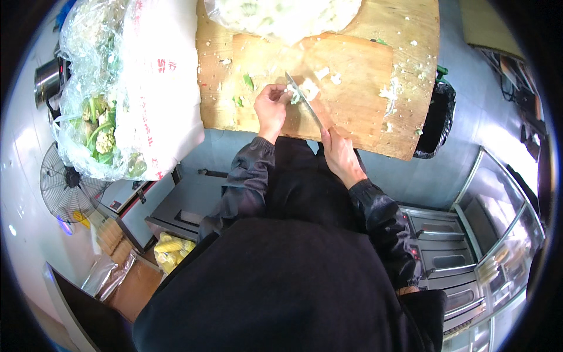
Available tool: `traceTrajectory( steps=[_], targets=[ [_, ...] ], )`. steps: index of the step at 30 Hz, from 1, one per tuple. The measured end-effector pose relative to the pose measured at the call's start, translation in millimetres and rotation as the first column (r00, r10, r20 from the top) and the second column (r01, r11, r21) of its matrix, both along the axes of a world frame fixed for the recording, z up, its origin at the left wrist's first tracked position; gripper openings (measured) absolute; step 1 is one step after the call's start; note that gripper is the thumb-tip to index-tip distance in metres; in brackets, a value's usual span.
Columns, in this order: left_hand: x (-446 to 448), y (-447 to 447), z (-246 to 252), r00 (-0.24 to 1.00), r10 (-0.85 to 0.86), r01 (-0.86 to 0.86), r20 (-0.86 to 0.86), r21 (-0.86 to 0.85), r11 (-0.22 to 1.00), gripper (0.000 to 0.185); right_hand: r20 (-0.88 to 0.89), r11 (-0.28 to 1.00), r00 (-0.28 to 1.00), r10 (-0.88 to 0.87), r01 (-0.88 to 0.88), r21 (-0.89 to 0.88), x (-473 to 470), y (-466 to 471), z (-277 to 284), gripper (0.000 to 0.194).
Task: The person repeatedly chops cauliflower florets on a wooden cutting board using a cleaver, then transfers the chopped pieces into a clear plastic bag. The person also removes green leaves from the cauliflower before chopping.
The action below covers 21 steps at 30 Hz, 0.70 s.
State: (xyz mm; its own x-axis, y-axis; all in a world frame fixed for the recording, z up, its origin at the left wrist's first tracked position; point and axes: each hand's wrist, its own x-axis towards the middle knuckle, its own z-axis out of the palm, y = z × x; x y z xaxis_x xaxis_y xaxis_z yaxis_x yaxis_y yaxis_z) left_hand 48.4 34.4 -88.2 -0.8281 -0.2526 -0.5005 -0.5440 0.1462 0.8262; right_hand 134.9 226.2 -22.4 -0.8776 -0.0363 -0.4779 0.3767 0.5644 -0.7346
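Note:
My right hand (338,152) grips the handle of a long knife (309,104), whose blade points up and left over a wooden cutting board (352,112). Just left of the blade, my left hand (271,109) pinches a small cauliflower floret (294,94) between thumb and fingers. The blade lies close against that floret; whether it cuts into it I cannot tell. More white cauliflower pieces (310,89) lie right of the blade. Beyond the board sits a clear plastic bag of cut cauliflower (281,17). Green leaf scraps (248,82) and white crumbs are scattered on the board.
At the left stand a white sack (171,101) with red printing and a clear bag holding leafy cauliflower (104,140). A lined black bin (437,119) is beside the wooden table's (409,145) right edge. A fan (72,178) stands lower left, glass-sided equipment (492,198) lower right.

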Motion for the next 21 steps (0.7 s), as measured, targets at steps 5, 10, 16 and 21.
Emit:
traceTrajectory(
  steps=[5,10,16,21],
  targets=[
    [-3.3,33.2,8.6,0.769,-0.535,0.240,-0.351,-0.617,0.749,0.050,0.120,0.953,0.952,-0.282,0.292,-0.082,24.1,31.1,0.1,0.037],
    [-18.5,50.0,8.7,0.623,-0.767,0.392,-0.155,-0.786,0.478,0.029,0.238,0.844,0.843,-0.482,0.520,-0.133,30.9,83.2,-14.7,0.045],
    [-34.3,76.5,3.7,0.412,-0.901,0.514,-0.136,-0.782,0.353,0.021,0.318,0.822,0.803,-0.504,0.559,-0.110,38.6,97.5,-24.3,0.045],
    [-49.8,95.3,28.2,0.576,-0.803,0.610,-0.152,-0.574,0.546,0.022,0.393,0.687,0.692,-0.605,0.703,-0.182,41.5,90.5,-16.7,0.045]
  ],
)
